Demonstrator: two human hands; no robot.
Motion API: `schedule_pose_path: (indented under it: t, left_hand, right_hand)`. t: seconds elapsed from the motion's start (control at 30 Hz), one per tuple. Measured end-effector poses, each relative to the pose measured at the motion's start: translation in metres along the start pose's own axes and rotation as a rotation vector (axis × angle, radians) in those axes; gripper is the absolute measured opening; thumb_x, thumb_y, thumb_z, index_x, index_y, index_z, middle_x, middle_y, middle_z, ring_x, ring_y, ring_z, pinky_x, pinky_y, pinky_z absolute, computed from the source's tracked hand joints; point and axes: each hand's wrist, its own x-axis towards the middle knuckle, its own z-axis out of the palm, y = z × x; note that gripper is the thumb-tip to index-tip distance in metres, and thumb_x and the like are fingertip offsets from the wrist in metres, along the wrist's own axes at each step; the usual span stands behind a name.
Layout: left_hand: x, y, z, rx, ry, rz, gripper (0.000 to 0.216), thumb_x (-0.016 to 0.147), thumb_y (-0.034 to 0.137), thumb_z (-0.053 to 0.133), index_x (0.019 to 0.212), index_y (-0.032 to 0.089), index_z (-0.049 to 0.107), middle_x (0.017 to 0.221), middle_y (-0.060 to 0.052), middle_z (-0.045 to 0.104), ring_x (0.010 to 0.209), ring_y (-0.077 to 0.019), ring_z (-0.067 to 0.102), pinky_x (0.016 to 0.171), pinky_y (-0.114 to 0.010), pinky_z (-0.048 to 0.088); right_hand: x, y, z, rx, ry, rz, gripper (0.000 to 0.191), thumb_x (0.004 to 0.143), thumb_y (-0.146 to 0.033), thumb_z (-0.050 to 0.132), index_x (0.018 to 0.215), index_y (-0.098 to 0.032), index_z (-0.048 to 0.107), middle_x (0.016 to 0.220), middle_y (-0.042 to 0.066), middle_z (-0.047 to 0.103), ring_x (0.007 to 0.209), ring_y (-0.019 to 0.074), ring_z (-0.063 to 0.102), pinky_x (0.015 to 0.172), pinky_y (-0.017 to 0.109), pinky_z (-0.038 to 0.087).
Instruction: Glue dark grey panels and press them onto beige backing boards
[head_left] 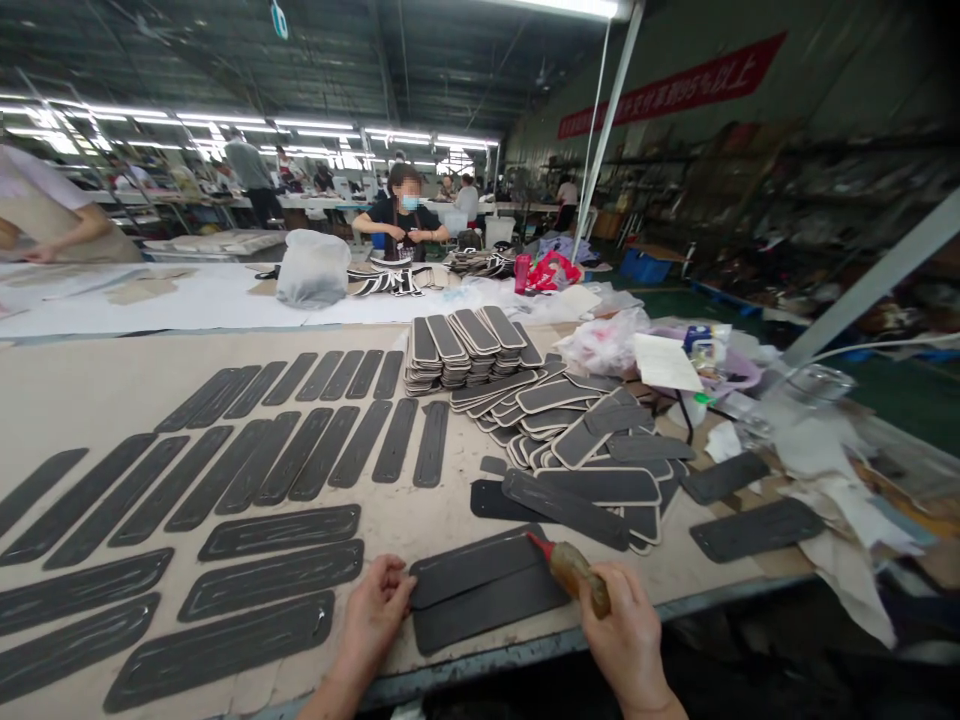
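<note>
In the head view my right hand (621, 630) is wrapped round a brownish glue bottle (574, 575). The bottle's red nozzle touches the far right corner of a dark grey strip (480, 563). My left hand (377, 610) pinches that strip's left end between thumb and fingers. Partly under it, on the near side, lies a second dark strip (487, 612). Rows of similar strips (247, 465) with shiny glue lines along their edges spread to the left. Just beyond my hands, another glued strip (566, 508) rests on a loose heap.
Neat stacks of light-edged strips (465, 345) stand behind a loose heap of strips (570, 410). To the right are plastic bags (604, 340), a purple basket (739, 372) and scraps. The table's front edge (480, 660) runs close by. A masked co-worker (401, 220) sits across.
</note>
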Motion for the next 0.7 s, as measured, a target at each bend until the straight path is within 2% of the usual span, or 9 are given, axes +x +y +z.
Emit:
schedule_pose_path:
  t: [0.2, 0.37, 0.57, 0.7]
  left_hand:
    - [0.003, -0.004, -0.001, -0.002, -0.022, 0.042, 0.038, 0.070, 0.051, 0.064, 0.090, 0.021, 0.051, 0.060, 0.006, 0.054, 0.051, -0.0141, 0.056, 0.048, -0.024, 0.043]
    - [0.001, -0.001, 0.001, -0.085, -0.045, 0.014, 0.035, 0.071, 0.048, 0.063, 0.089, 0.021, 0.050, 0.061, 0.007, 0.051, 0.049, -0.0113, 0.052, 0.048, -0.023, 0.044]
    - [0.002, -0.007, 0.002, -0.056, -0.048, 0.014, 0.026, 0.075, 0.038, 0.059, 0.093, 0.021, 0.051, 0.061, 0.007, 0.051, 0.051, -0.0118, 0.053, 0.050, -0.023, 0.045]
    - [0.001, -0.009, 0.001, -0.004, -0.063, 0.051, 0.023, 0.079, 0.035, 0.054, 0.097, 0.021, 0.051, 0.060, 0.007, 0.050, 0.053, -0.0127, 0.054, 0.053, -0.023, 0.045]
  right_hand:
    - [0.001, 0.007, -0.003, -0.088, 0.068, -0.013, 0.005, 0.094, -0.024, 0.052, 0.096, -0.020, 0.052, 0.085, 0.006, 0.053, 0.078, 0.0226, 0.055, 0.070, 0.037, 0.048]
    - [0.002, -0.019, -0.005, -0.009, 0.107, 0.050, 0.012, 0.092, -0.031, 0.058, 0.092, -0.020, 0.052, 0.083, 0.006, 0.053, 0.076, 0.0229, 0.053, 0.071, 0.038, 0.045]
    - [0.000, -0.070, 0.021, 0.305, -0.101, 0.015, 0.007, 0.093, -0.023, 0.055, 0.088, -0.022, 0.051, 0.081, 0.003, 0.051, 0.075, 0.0199, 0.051, 0.066, 0.032, 0.044]
    - [0.000, -0.089, 0.040, 0.391, -0.179, -0.024, 0.006, 0.093, -0.016, 0.050, 0.089, -0.021, 0.050, 0.082, 0.003, 0.050, 0.075, 0.0190, 0.050, 0.067, 0.032, 0.044]
